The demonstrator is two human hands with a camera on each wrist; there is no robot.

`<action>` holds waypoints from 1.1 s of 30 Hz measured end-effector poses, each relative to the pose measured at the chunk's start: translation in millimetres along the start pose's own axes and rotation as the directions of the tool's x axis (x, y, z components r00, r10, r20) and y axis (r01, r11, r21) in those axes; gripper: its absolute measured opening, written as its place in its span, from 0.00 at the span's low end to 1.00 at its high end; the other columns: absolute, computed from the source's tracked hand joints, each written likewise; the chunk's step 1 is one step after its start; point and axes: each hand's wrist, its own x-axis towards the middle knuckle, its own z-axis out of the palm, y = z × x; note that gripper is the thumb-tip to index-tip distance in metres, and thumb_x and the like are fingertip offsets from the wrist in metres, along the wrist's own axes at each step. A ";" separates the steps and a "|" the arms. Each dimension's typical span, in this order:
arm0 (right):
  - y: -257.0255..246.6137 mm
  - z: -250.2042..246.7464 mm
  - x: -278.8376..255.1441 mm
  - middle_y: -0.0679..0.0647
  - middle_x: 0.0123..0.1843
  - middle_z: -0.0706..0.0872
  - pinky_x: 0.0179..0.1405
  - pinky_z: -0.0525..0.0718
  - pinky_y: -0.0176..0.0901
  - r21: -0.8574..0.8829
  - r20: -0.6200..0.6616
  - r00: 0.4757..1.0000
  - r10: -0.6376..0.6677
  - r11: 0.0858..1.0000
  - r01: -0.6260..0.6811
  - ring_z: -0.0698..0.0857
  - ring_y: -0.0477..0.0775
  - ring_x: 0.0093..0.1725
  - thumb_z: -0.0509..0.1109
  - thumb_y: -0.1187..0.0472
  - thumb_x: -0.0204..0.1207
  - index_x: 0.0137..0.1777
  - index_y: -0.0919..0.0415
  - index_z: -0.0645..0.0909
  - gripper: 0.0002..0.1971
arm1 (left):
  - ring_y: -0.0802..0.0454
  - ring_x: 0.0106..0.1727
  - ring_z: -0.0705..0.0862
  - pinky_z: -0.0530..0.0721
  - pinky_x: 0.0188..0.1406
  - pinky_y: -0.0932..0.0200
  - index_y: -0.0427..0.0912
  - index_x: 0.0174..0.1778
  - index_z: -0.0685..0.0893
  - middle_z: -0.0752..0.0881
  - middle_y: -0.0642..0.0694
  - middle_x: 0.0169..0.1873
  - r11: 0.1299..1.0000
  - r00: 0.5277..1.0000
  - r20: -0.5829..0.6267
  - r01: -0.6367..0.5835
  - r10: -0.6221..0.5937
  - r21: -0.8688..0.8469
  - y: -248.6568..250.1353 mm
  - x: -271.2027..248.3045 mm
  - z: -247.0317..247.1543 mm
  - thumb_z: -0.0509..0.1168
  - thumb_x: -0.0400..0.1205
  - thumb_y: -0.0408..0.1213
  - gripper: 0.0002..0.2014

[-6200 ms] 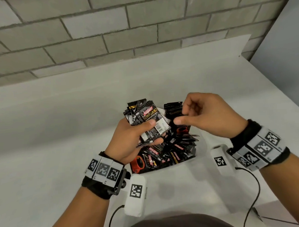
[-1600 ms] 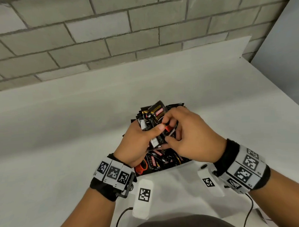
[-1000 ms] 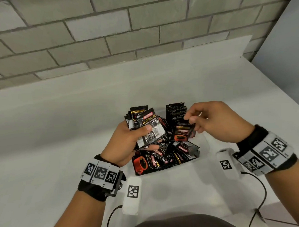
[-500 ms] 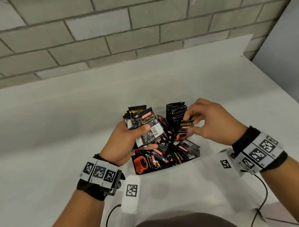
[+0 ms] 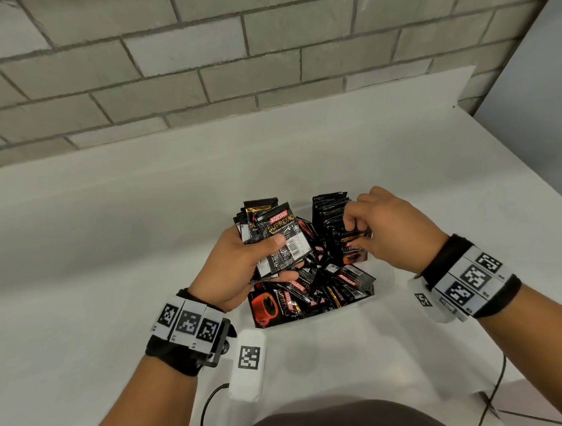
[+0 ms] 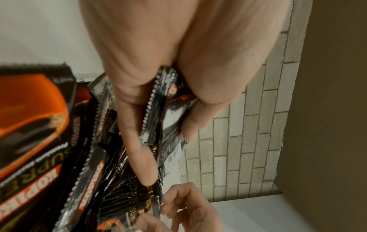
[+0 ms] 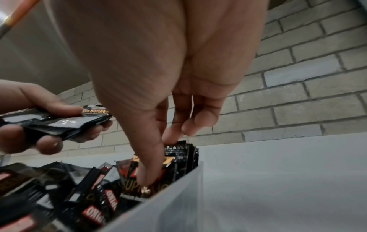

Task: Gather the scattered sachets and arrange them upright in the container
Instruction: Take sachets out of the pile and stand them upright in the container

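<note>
Right hand (image 5: 393, 230) pinches one Kopiko sachet (image 5: 355, 246) against the upright row (image 5: 329, 210) in the clear container (image 7: 178, 196), left hand (image 5: 240, 266) grips a fanned stack (image 5: 279, 242) above the loose sachets (image 5: 309, 295) inside, white table (image 5: 114, 252) underneath

White table (image 5: 114, 252) meets grey brick wall (image 5: 202, 55).

Head view looking down, wrist views close along fingers, all sharing the container (image 7: 178, 196) of sachets (image 5: 309, 295)
</note>
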 end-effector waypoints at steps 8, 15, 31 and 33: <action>-32.7 -29.3 -8.4 0.46 0.43 0.86 0.39 0.79 0.34 0.483 -0.049 0.991 0.123 0.871 -0.084 0.81 0.45 0.38 0.84 0.46 0.66 0.53 0.44 0.81 0.19 | 0.30 0.51 0.92 0.94 0.44 0.41 0.34 0.68 0.83 0.90 0.29 0.57 0.999 0.995 0.093 0.021 -0.018 -0.026 -2.0 -2.6 17.1 0.68 0.84 0.28 0.16; -44.6 -20.8 -8.3 0.51 0.40 0.88 0.39 0.85 0.44 0.692 -0.091 0.969 0.229 0.714 -0.104 0.85 0.54 0.36 0.82 0.61 0.73 0.56 0.48 0.81 0.17 | 0.29 0.53 0.92 0.93 0.47 0.40 0.34 0.70 0.82 0.90 0.28 0.58 0.995 0.990 0.139 0.026 -0.013 -0.096 0.4 -0.3 28.6 0.68 0.83 0.35 0.20; -58.5 -18.1 -11.1 0.46 0.49 0.83 0.39 0.79 0.33 0.520 -0.225 0.971 0.080 0.853 0.050 0.83 0.50 0.40 0.82 0.59 0.72 0.63 0.48 0.85 0.20 | 0.38 0.46 0.92 0.90 0.32 0.50 0.32 0.68 0.83 0.91 0.35 0.51 0.999 0.989 0.146 0.012 -0.005 -0.047 -2.1 -0.6 22.7 0.71 0.79 0.29 0.19; -56.8 -21.9 -8.9 0.45 0.54 0.82 0.40 0.86 0.39 0.599 -0.098 0.991 0.089 0.801 -0.013 0.85 0.51 0.39 0.84 0.59 0.70 0.75 0.43 0.76 0.34 | 0.40 0.45 0.91 0.87 0.30 0.53 0.33 0.68 0.83 0.91 0.36 0.51 0.999 0.986 0.164 -0.021 0.015 0.038 -2.8 -0.9 22.4 0.73 0.81 0.29 0.18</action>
